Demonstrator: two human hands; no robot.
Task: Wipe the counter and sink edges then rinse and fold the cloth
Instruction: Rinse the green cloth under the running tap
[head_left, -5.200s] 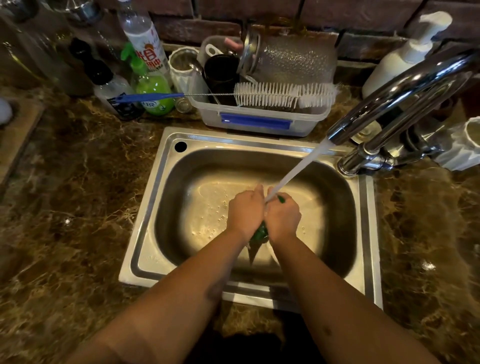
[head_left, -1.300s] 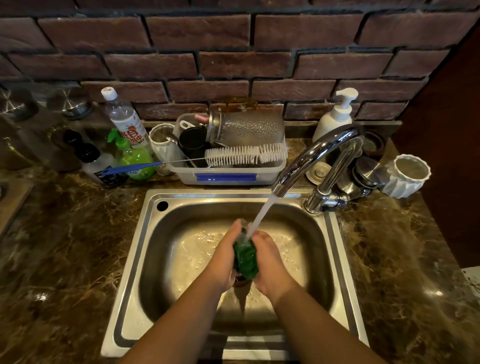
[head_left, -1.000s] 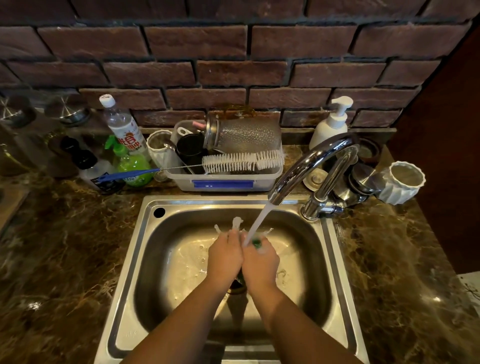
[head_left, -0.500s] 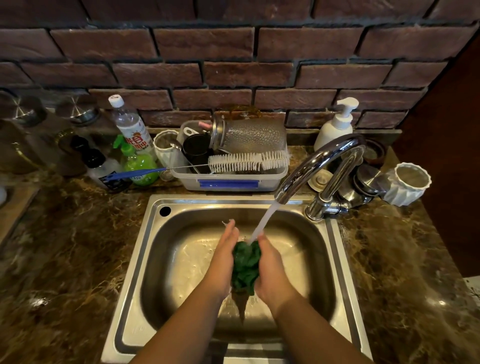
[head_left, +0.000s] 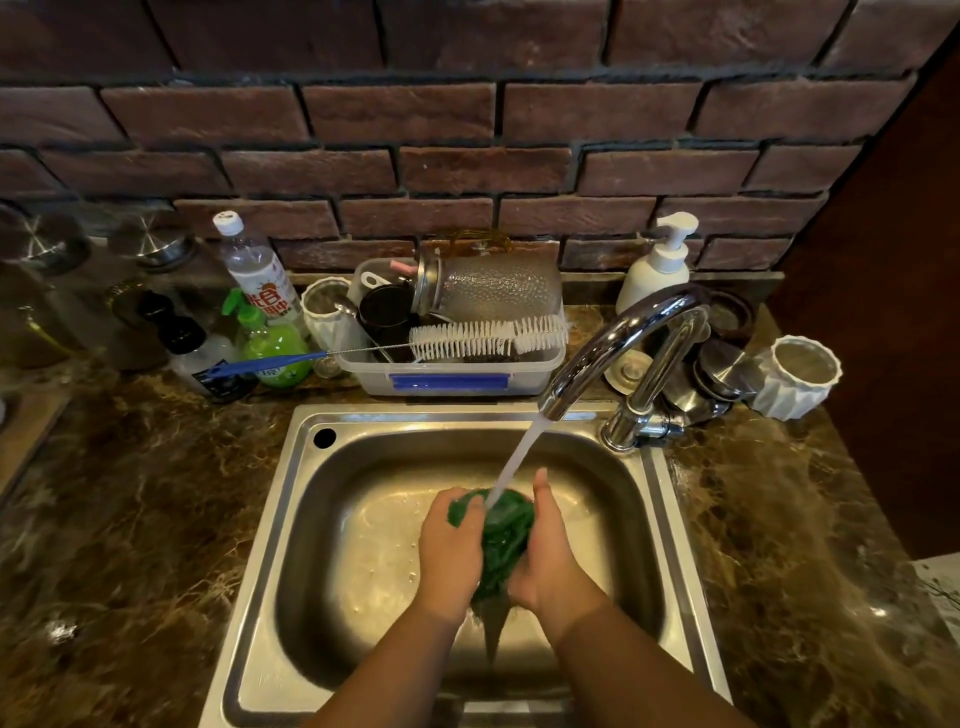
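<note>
The brick wall (head_left: 467, 130) fills the back of the view, and below it the marbled counter (head_left: 130, 519) wraps round the steel sink (head_left: 291, 519), which serves here as the landmark. Behind the sink's back rim sits a plastic tub (head_left: 452, 371) holding a jar, a dark cup and a white bottle brush (head_left: 488, 335) laid across its top. Behind the sink's back left corner stand a few bottles, among them a green spray bottle (head_left: 270, 343). At the sink's back right corner rises the tap (head_left: 623, 338), with a white pump bottle (head_left: 657, 265) behind it and a white ribbed cup (head_left: 797, 376) further right.

The tap is running, and its stream lands on the green cloth (head_left: 501, 540), which is bunched up over the middle of the sink bowl. The left hand (head_left: 449, 551) curls over the cloth's left side, fingers wrapped onto it. The right hand (head_left: 545, 551) cups the right side, palm pressed against the cloth and fingers fairly straight, pointing toward the sink's back rim. Water drips from the bunch below the hands.

The step in hand looks like the rinse. Whether the counter and sink edges have been wiped cannot be told for certain, though the counter right of the sink shows a wet sheen. Still to come, judging by the bunched wet cloth: wringing it out, shutting the tap, and folding.
</note>
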